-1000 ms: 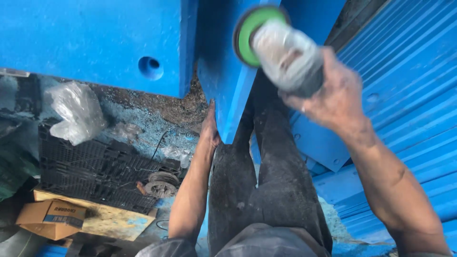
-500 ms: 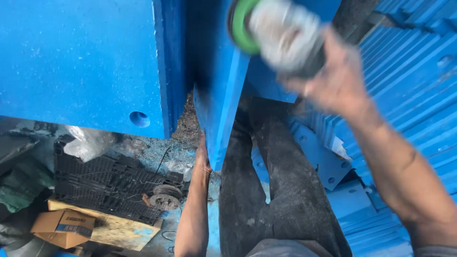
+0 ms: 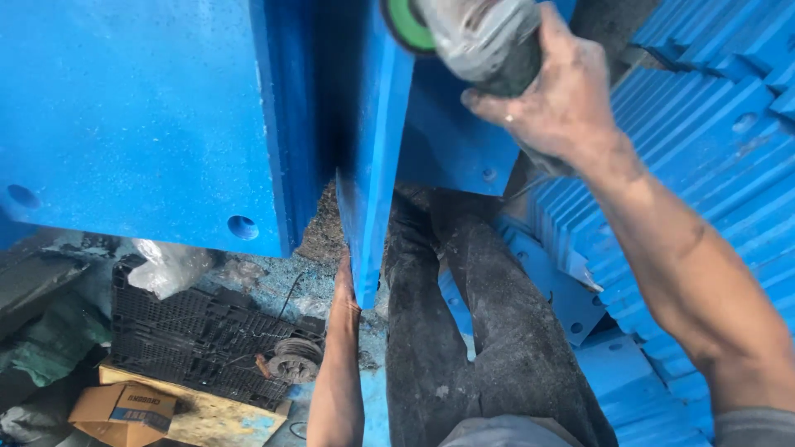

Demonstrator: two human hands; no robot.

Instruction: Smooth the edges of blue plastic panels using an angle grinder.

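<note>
Grinder [image 3: 480,37] grey, dusty, green disc, right hand [image 3: 551,95] gripping

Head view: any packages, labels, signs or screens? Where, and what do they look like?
Cardboard box: bottom left on the floor, by the black plastic crate; brown, rectangular, dark print on its side.
Clear plastic bag: left, at the crate's upper edge; crumpled, whitish.
No signs or screens visible.

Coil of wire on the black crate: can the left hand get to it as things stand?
Probably yes. The left hand rests flat against the upright blue plate, holding nothing, and the coil of wire lies on the black crate just beside that forearm, nothing between them.
</note>
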